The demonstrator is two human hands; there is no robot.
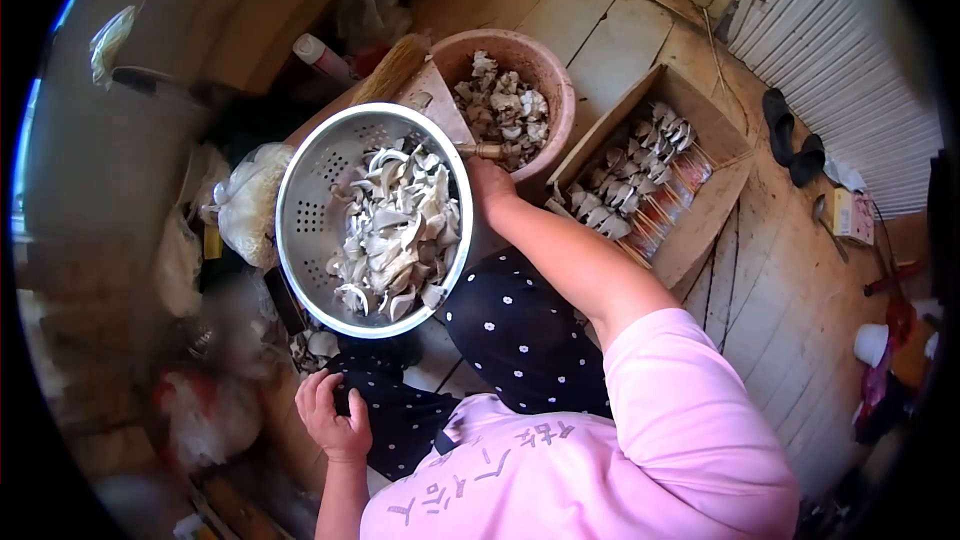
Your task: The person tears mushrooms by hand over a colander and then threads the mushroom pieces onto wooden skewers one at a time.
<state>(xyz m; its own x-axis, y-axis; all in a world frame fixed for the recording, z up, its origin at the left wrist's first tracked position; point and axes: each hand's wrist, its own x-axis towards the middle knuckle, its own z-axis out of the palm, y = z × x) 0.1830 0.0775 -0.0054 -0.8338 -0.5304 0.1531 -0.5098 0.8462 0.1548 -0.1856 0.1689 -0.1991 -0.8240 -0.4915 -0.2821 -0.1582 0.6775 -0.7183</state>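
A metal colander (300, 225) with torn grey-white oyster mushrooms (395, 230) in it is in front of my knees. My right hand (488, 188) is at its right rim, below a short wooden handle (482, 151); the fingers are hidden behind the rim. My left hand (335, 415) is raised, empty, in front of my left knee, with fingers loosely bent and apart. Past the colander, a pink tub (565, 105) holds mushroom scraps (500, 110). To the right, a cardboard box (715, 215) contains skewered mushrooms (640, 165) on wooden sticks.
A straw brush (392, 68) and a white spray can (322, 57) are beyond the colander. At left is a tied clear plastic bag (255, 202). Dark slippers (790, 135) and a small carton (853, 215) lie on the tiled floor (770, 280) at right.
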